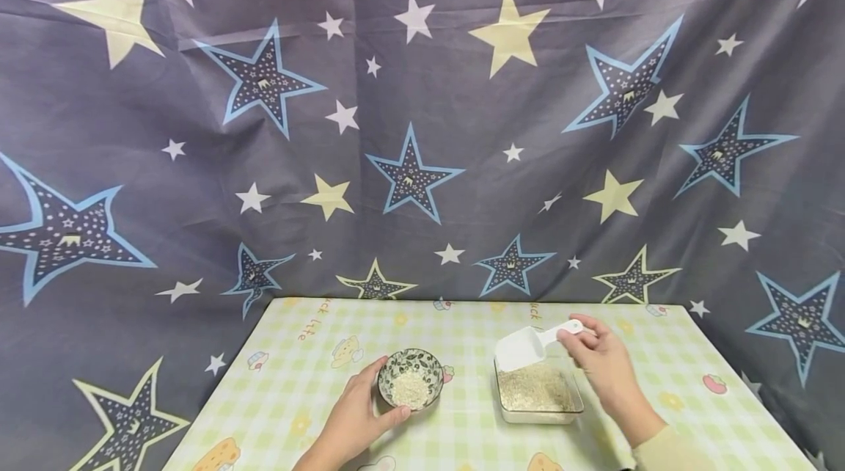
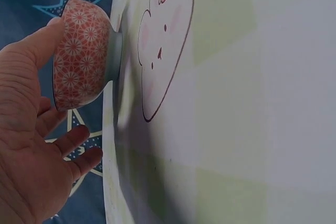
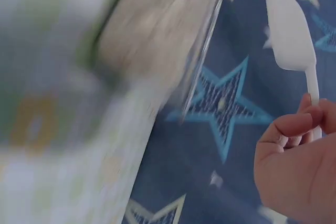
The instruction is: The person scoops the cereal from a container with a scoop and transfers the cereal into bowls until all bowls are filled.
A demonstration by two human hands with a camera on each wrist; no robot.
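Note:
A small patterned bowl with pale grain in it stands on the checked tablecloth. My left hand cups its near left side, thumb against the wall. In the left wrist view the bowl shows a red flowered outside, with the left hand around it. My right hand pinches the handle of a white scoop, held over the far edge of a clear rectangular dish of the same grain. The right wrist view, blurred, shows the scoop, the right hand and the dish.
A dark blue cloth with stars hangs behind the table and drapes down both sides. The table's left edge and right edge lie close to the hands. Cartoon prints dot the tablecloth.

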